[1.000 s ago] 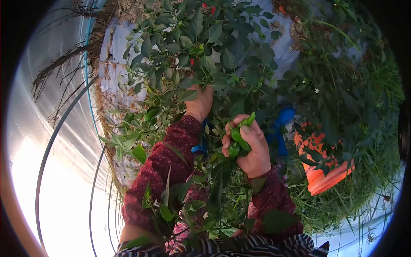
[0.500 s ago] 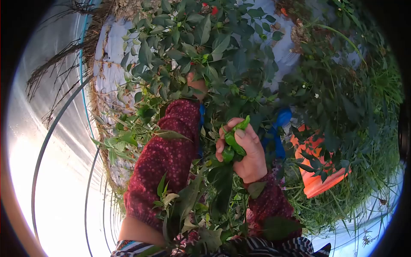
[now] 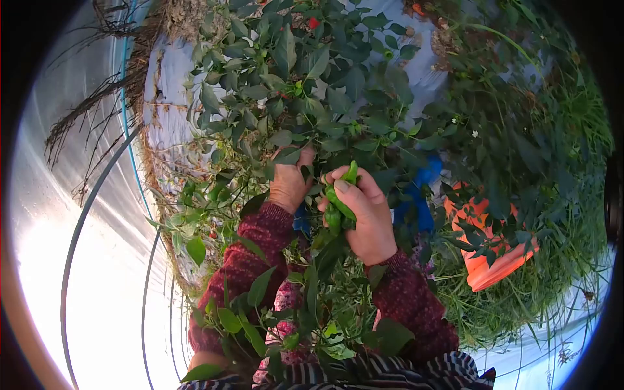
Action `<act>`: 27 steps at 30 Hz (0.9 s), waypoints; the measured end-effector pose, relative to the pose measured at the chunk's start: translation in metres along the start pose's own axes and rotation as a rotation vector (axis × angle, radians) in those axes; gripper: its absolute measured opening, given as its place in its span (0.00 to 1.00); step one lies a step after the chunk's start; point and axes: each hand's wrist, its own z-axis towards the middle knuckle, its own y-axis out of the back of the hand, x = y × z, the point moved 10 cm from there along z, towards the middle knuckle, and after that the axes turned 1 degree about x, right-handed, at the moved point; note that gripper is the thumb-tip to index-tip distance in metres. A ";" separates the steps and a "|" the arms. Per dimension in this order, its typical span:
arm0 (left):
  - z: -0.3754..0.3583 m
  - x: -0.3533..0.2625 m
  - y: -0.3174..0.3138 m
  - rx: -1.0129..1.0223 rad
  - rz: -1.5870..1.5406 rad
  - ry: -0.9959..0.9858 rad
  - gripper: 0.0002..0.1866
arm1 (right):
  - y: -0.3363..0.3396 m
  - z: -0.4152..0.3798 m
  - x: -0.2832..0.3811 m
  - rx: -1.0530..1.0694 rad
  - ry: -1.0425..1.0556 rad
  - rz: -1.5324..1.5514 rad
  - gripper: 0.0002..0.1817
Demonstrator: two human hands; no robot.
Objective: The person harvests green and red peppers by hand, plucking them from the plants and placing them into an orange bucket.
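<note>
My right hand (image 3: 367, 218) is closed round several green peppers (image 3: 341, 201), the thumb lying across them. Just to its left, my left hand (image 3: 290, 182) reaches into the leaves of a pepper plant (image 3: 292, 84). Leaves cover the fingers of my left hand, so its grip and anything in it are hidden. Small red peppers (image 3: 313, 23) show among the foliage near the top.
An orange bucket (image 3: 497, 263) lies tilted in grass at the right, partly behind leaves. Pale ground sheeting (image 3: 172, 81) runs under the plants. Curved hoops and bright plastic film (image 3: 104, 260) stand at the left. Leafy stems rise close to my body.
My left hand has drawn back toward my body, and its back and wrist now show. My right hand has shifted slightly left and up, still holding the green peppers.
</note>
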 end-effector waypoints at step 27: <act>0.007 0.021 0.039 -0.112 -0.282 0.287 0.10 | -0.023 0.026 0.027 0.158 -0.012 0.382 0.27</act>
